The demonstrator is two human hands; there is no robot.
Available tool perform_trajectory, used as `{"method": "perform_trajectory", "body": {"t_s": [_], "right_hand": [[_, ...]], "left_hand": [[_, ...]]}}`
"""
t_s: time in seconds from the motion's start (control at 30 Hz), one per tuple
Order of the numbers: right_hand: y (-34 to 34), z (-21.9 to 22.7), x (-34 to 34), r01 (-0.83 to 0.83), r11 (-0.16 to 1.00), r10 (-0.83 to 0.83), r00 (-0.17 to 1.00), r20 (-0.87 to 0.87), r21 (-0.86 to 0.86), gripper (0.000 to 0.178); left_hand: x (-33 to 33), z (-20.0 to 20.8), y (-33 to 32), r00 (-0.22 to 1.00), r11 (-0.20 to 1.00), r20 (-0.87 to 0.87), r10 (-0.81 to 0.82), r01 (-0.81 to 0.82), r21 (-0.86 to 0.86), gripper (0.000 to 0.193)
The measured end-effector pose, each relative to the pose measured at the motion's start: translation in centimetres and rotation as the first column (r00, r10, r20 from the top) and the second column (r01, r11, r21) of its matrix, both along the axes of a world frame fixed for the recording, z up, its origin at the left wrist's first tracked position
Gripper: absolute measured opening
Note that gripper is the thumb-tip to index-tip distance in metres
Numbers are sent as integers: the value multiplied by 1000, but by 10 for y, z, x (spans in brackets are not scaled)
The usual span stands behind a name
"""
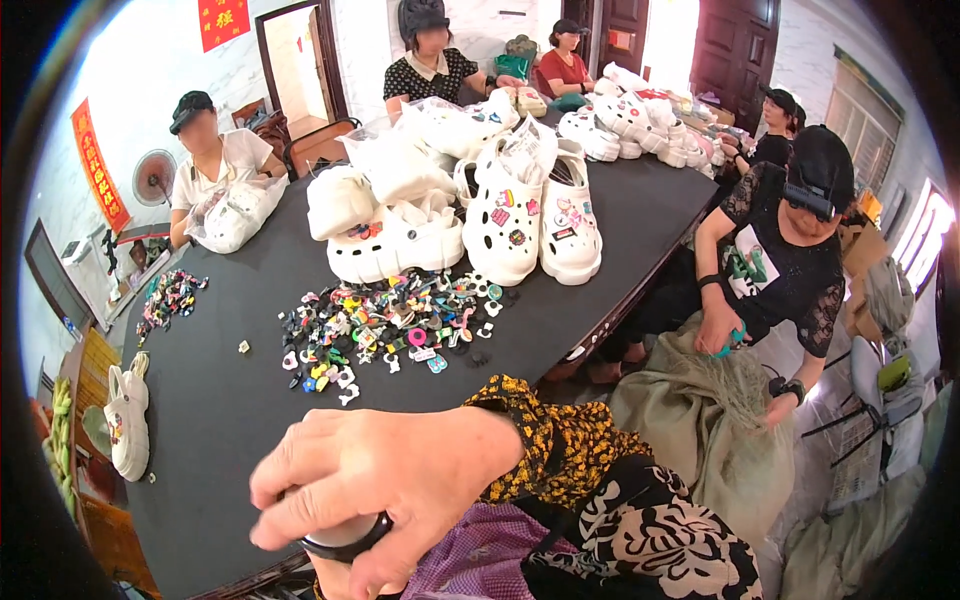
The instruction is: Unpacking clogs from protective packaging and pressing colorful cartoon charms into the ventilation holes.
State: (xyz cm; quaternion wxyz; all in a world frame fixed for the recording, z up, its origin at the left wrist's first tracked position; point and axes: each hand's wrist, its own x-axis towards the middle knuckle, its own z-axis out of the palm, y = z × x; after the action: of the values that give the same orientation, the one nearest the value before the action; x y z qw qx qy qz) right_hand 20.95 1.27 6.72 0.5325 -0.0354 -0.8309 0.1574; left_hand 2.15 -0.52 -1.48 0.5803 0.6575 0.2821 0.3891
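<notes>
Grips round, pale, black-rimmed, smooth-looking object (348, 534) with right hand (385, 455). Seems light, stiff (unconfirmed by touch); best held by rim. Cannot tell left hand's state.

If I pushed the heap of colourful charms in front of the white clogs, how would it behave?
The heap of charms would probably spread rather than move as one, since its pieces look loose and separate. Each piece is likely light, being far smaller than the white clogs. Most would probably slide rather than roll, as many look flat and irregular.
</notes>
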Motion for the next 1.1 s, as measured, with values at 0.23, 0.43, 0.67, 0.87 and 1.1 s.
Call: {"method": "perform_trajectory", "body": {"t_s": [0.23,0.43,0.67,0.87,1.1], "right_hand": [[-6,4,-6,144,986,-147,989,-23,-86,37],[2,-1,-7,132,991,-133,991,-31,-37,38],[-1,-1,-1,84,993,-84,996,3,-81,39],[4,2,4,247,944,-222,966,135,-217,62],[16,-8,6,310,836,-366,930,-41,-452,56]], "left_hand": [[7,7,3,993,993,64,-101,97,71,70],[14,12,5,979,979,104,-178,165,117,67],[29,0,-11,826,882,516,226,52,-469,56],[14,14,5,972,972,145,184,-202,123,84],[16,8,29,902,827,32,431,-409,385,75]]}}
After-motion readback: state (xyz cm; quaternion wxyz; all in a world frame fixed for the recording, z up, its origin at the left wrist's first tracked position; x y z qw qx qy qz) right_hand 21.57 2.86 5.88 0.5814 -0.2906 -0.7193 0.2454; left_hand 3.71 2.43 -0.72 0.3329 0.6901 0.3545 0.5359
